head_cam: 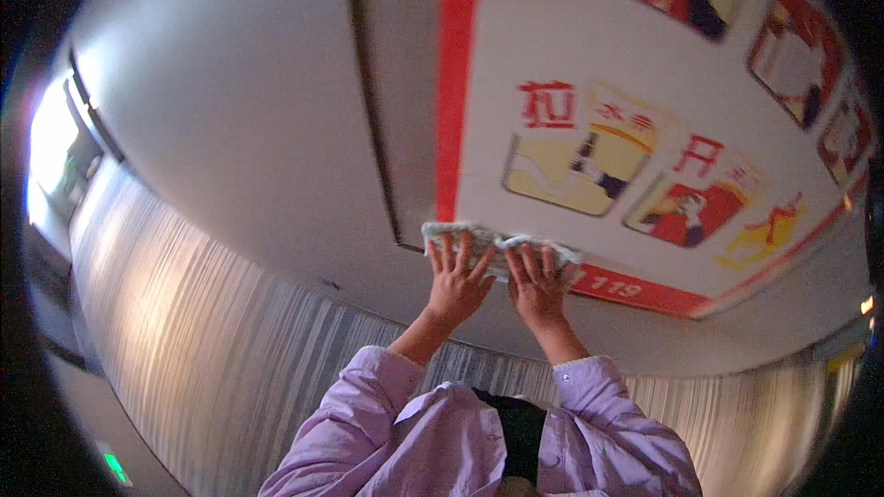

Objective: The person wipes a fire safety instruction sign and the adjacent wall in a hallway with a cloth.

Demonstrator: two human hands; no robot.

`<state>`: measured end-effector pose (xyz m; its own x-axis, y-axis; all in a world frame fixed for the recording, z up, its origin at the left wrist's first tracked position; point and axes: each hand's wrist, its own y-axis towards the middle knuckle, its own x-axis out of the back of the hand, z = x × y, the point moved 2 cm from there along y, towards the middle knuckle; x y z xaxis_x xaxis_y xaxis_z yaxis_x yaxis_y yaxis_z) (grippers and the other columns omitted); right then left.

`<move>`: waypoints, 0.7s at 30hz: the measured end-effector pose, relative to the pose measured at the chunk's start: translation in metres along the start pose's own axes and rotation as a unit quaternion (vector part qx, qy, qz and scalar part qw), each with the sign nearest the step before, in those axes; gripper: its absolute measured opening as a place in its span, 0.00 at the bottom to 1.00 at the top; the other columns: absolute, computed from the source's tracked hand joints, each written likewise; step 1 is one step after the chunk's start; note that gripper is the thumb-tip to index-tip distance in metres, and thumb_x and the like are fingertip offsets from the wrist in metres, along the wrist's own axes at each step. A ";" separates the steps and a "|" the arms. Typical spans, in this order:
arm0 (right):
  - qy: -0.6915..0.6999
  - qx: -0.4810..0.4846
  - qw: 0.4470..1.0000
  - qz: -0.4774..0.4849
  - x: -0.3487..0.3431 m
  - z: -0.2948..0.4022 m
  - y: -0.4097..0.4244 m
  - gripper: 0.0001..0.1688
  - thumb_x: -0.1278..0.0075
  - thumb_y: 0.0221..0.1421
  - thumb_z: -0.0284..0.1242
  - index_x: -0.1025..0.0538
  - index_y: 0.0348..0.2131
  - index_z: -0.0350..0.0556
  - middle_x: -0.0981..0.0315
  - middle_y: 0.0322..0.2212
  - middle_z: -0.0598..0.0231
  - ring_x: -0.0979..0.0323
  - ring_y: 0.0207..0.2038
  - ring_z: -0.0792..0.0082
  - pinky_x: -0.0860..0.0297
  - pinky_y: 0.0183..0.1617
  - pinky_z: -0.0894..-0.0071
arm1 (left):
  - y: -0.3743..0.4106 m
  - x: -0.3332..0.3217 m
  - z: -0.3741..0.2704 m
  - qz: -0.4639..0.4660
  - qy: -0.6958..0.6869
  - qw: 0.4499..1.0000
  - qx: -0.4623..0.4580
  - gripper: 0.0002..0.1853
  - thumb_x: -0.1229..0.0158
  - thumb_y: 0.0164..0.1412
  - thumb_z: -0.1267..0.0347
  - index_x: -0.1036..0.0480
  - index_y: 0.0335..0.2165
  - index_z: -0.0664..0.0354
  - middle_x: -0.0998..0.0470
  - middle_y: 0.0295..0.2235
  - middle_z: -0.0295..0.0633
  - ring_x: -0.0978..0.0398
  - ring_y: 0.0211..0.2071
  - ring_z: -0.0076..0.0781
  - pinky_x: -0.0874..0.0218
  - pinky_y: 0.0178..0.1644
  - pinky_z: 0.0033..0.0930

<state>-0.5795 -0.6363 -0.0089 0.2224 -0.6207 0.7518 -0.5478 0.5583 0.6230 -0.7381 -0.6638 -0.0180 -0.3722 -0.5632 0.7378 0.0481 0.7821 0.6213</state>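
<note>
Both my hands press a folded, light-coloured cloth [497, 238] flat against the lower edge of a red-bordered instruction poster [539, 235] on a pale wall panel. My left hand [457, 273] lies on the cloth's left part with fingers spread, at the poster's lower left corner. On its right part rests my right hand [539, 283], fingers also spread, beside the red bottom strip. The cloth covers part of that strip. The poster shows pictures of hands with a hose, and bears writing.
A dark seam [373, 117] runs down the panel left of the poster. Striped carpet [207, 304] spreads below the wall. A bright window [52, 145] is at the far left, and a small green lit sign [115, 467] at the lower left.
</note>
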 end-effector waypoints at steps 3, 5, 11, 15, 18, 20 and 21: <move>0.011 -0.025 1.000 -0.001 -0.006 -0.020 -0.035 0.32 0.49 0.46 0.37 0.38 0.53 0.69 0.49 0.54 0.73 0.58 0.59 0.60 0.66 0.55 0.34 | -0.015 -0.023 -0.024 0.036 -0.005 0.999 -0.017 0.32 0.43 0.47 0.59 0.41 0.52 0.42 0.53 0.56 0.54 0.60 0.56 0.67 0.72 0.54 0.71; 0.019 -0.049 0.999 -0.011 -0.005 -0.027 -0.053 0.32 0.49 0.46 0.37 0.38 0.53 0.70 0.50 0.55 0.75 0.57 0.59 0.62 0.64 0.55 0.36 | -0.023 -0.032 -0.034 0.063 0.006 0.998 -0.029 0.32 0.43 0.47 0.59 0.41 0.52 0.42 0.53 0.56 0.54 0.59 0.56 0.67 0.71 0.54 0.71; 0.041 -0.130 0.986 -0.095 -0.009 -0.004 -0.050 0.28 0.49 0.46 0.38 0.34 0.49 0.70 0.48 0.54 0.75 0.55 0.58 0.63 0.61 0.54 0.35 | -0.024 -0.020 -0.025 0.031 0.010 0.995 -0.092 0.33 0.42 0.46 0.58 0.41 0.52 0.42 0.53 0.56 0.55 0.59 0.56 0.69 0.70 0.54 0.72; -0.003 -0.197 0.964 -0.180 0.000 -0.017 -0.036 0.28 0.50 0.45 0.40 0.34 0.49 0.67 0.48 0.53 0.72 0.54 0.57 0.60 0.60 0.53 0.34 | 0.008 -0.001 -0.048 0.007 0.052 0.990 -0.132 0.33 0.42 0.46 0.57 0.42 0.53 0.41 0.54 0.56 0.56 0.60 0.56 0.70 0.69 0.53 0.71; -0.017 -0.172 0.964 -0.201 0.022 -0.068 -0.042 0.28 0.52 0.46 0.43 0.35 0.50 0.69 0.51 0.55 0.72 0.57 0.59 0.58 0.62 0.54 0.33 | 0.036 0.002 -0.097 -0.031 0.052 0.986 -0.156 0.34 0.41 0.46 0.57 0.42 0.53 0.39 0.55 0.56 0.56 0.60 0.56 0.71 0.65 0.52 0.71; -0.047 -0.163 0.965 -0.200 0.039 -0.091 -0.038 0.28 0.55 0.48 0.46 0.35 0.50 0.71 0.51 0.56 0.73 0.58 0.60 0.59 0.64 0.56 0.34 | 0.052 0.008 -0.119 -0.055 0.070 0.980 -0.177 0.34 0.41 0.45 0.58 0.43 0.53 0.38 0.55 0.56 0.56 0.60 0.55 0.73 0.62 0.52 0.70; -0.050 -0.158 0.961 -0.222 0.050 -0.103 -0.037 0.27 0.56 0.49 0.46 0.35 0.50 0.71 0.51 0.56 0.73 0.58 0.60 0.60 0.64 0.56 0.34 | 0.059 0.010 -0.132 -0.058 0.066 0.981 -0.175 0.34 0.41 0.45 0.58 0.43 0.53 0.38 0.55 0.56 0.56 0.59 0.55 0.73 0.62 0.52 0.70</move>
<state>-0.4654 -0.6315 0.0277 0.2915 -0.8770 0.3819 -0.1412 0.3554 0.9240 -0.6165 -0.6589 0.0610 -0.2711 -0.6904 0.6707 0.3357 0.5852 0.7381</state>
